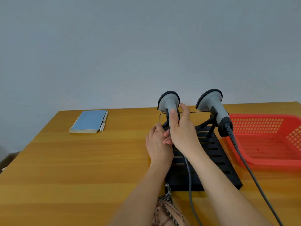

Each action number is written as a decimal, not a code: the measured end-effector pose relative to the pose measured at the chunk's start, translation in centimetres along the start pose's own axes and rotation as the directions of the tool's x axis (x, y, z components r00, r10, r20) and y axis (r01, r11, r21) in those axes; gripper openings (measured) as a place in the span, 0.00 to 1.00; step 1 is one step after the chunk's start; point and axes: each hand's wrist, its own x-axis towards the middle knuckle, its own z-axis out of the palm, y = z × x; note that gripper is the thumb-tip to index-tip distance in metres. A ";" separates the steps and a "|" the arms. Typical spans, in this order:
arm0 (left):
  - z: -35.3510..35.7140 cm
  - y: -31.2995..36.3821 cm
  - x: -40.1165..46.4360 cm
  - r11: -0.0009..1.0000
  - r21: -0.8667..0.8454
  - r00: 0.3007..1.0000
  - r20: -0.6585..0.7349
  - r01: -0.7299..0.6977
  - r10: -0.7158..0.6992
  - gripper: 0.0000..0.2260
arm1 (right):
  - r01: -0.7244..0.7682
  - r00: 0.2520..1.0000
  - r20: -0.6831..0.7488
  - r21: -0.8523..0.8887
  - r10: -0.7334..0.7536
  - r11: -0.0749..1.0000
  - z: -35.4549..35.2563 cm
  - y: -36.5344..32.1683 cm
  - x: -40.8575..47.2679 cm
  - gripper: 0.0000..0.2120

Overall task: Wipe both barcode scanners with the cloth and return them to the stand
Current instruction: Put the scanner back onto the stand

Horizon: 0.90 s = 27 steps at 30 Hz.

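Observation:
Two grey barcode scanners sit head-up on a black slotted stand [216, 154] on the wooden table. My right hand [182, 128] grips the handle of the left scanner [168, 101], thumb along its front. My left hand [157, 142] rests at the stand's left front corner beside that handle, with its fingers hidden behind my right hand. The right scanner [211, 103] sits untouched in its cradle, its grey cable trailing to the near edge. A pinkish cloth [167, 211] with checked trim lies between my forearms near the table's front.
A red plastic basket [267, 142] stands right of the stand, touching it. A blue notebook [89, 121] with a white pen beside it lies at the back left. The left scanner's grey cable [190, 185] runs across the stand toward me. A plain wall rises behind the table.

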 end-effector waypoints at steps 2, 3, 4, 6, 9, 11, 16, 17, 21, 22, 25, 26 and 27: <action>-0.4 0.2 -0.3 1.000 -0.014 1.000 -0.006 0.010 -0.010 0.19 | -0.034 0.999 0.003 0.022 0.034 0.999 -0.1 -0.2 0.1 0.27; -0.5 0.4 -0.4 1.000 -0.024 1.000 -0.011 0.013 -0.013 0.20 | -0.044 0.999 0.003 0.028 0.044 0.999 -0.2 -0.2 0.2 0.27; -0.6 0.5 -0.5 0.999 -0.027 1.000 -0.014 0.017 -0.017 0.21 | -0.051 0.999 0.006 0.032 0.050 0.998 -0.2 -0.3 0.2 0.27; -0.6 0.4 -0.6 0.999 -0.025 1.000 -0.021 0.021 -0.021 0.21 | -0.058 0.998 0.011 0.041 0.058 0.997 -0.1 -0.2 0.2 0.27; -0.6 0.5 -0.5 1.000 0.005 1.000 -0.015 0.021 -0.020 0.21 | -0.079 0.997 0.028 0.064 0.078 0.995 -0.2 0.1 0.3 0.27; -0.8 0.6 -0.6 0.999 0.037 1.000 -0.018 0.005 -0.004 0.20 | -0.071 0.997 0.035 0.046 0.070 0.996 -0.4 0.2 0.3 0.28; -1.3 0.8 -0.7 0.994 0.105 0.999 0.041 0.005 -0.009 0.30 | -0.001 0.999 0.037 -0.070 0.003 0.998 -1.2 0.6 -0.3 0.29; -1.5 0.9 -0.8 0.994 0.113 0.998 0.058 0.014 -0.020 0.33 | 0.013 0.999 0.041 -0.100 -0.009 0.995 -1.4 0.6 -0.5 0.29; -2.5 1.4 -0.9 0.995 0.096 0.994 0.096 0.037 -0.046 0.39 | 0.011 0.998 0.064 -0.183 0.001 0.983 -3.0 0.4 -1.3 0.29; -2.8 1.5 -0.9 0.995 0.093 0.994 0.100 0.032 -0.041 0.39 | 0.007 0.998 0.069 -0.189 0.006 0.982 -3.3 0.3 -1.4 0.29; -4.1 1.8 -1.2 0.998 0.066 0.992 0.127 0.014 -0.022 0.37 | -0.008 0.998 0.064 -0.217 0.023 0.976 -4.3 0.0 -1.5 0.31; -4.6 1.8 -1.4 0.998 0.060 0.990 0.140 0.004 -0.013 0.37 | -0.008 0.997 0.067 -0.222 0.023 0.975 -4.6 -0.3 -1.6 0.31; -5.2 1.8 -1.5 0.998 0.055 0.988 0.156 -0.004 -0.004 0.37 | -0.005 0.997 0.071 -0.220 0.021 0.976 -5.0 -0.4 -1.8 0.31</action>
